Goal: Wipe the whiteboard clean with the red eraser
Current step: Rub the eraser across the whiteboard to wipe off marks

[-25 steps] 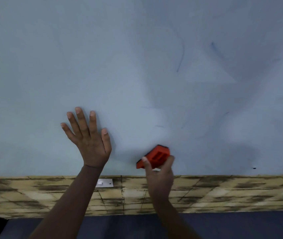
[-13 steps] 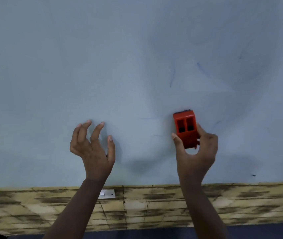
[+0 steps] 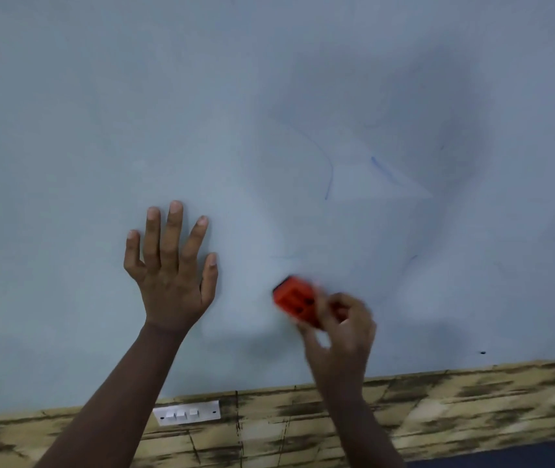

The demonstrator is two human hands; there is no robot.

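Observation:
The whiteboard [image 3: 134, 113] fills most of the head view, pale and smeared, with faint blue marker lines [image 3: 328, 180] and a grey smudge at upper right. My right hand [image 3: 340, 332] grips the red eraser [image 3: 294, 302] against the board's lower middle; both are motion-blurred. The eraser's ribbed back faces me and its pad side is hidden. My left hand [image 3: 171, 268] lies flat on the board with fingers spread, left of the eraser.
Below the board runs a tan, dark-streaked brick-pattern wall [image 3: 472, 407]. A white switch plate [image 3: 186, 414] sits on it under my left forearm. A small black dot [image 3: 482, 352] marks the board's lower right.
My right hand swept the eraser up and right, then back down and left. My left hand curled off the board, then spread flat again.

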